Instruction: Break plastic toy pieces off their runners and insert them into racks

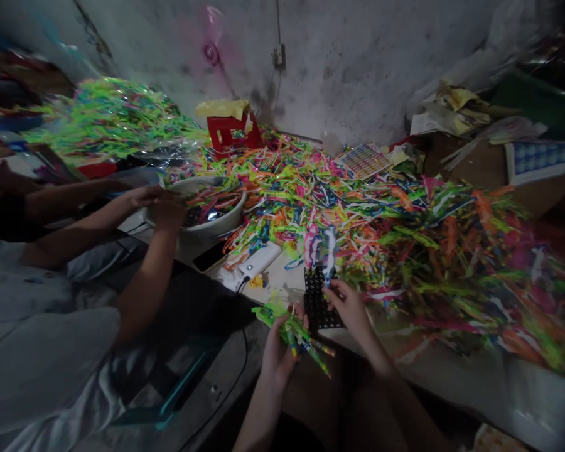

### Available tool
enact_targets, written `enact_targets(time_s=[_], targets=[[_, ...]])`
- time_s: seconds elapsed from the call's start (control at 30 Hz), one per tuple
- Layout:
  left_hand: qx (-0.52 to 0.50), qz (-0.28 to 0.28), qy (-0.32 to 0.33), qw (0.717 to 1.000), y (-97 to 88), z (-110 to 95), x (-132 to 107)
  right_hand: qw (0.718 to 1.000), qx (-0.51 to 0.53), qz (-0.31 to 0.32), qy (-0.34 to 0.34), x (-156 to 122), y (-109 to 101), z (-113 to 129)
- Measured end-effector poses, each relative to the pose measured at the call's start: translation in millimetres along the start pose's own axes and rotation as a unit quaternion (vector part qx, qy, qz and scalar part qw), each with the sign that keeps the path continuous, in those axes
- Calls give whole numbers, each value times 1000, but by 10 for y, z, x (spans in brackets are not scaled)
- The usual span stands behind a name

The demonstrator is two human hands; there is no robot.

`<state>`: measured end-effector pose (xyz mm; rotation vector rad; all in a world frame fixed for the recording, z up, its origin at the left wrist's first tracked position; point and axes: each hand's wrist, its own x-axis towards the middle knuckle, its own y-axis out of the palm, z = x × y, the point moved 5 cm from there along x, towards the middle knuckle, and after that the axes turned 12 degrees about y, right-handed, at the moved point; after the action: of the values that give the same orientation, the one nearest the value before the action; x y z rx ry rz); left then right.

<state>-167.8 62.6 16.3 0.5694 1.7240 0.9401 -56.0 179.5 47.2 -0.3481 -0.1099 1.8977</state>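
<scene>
In my left hand (279,342) is a bunch of slim colourful plastic pieces (289,326), mostly green, their thin striped ends sticking out to the right. My right hand (348,304) pinches the lower end of a blue-and-white plastic piece (329,251), which stands upright over a black tray with rows of holes (314,301). Just left of it, pink-and-white pieces (311,245) stand upright at the tray's far end. Whether the blue piece sits in a hole is hidden by my fingers.
A big heap of similar pieces (301,176) spreads over the table. A white power bank (261,258) and a dark phone (211,256) lie to the left. A co-worker's arms (145,270) reach to a white basin (216,220). A red crate (233,132) stands behind.
</scene>
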Motion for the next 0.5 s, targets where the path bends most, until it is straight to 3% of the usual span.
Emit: enact_targets(time_s=[0.13, 0.23, 0.33, 0.5], targets=[[-5, -18, 11, 1000, -6, -50, 9, 998, 52, -5, -22, 387, 54, -146], [-10, -34, 15, 999, -26, -120, 2, 1000, 12, 9, -26, 602, 232, -345], [-7, -40, 26, 999, -91, -202, 11, 998, -50, 9, -36, 725, 376, -519], [20, -44, 55, 997, -218, -301, 49, 996, -77, -10, -36, 790, 416, -647]])
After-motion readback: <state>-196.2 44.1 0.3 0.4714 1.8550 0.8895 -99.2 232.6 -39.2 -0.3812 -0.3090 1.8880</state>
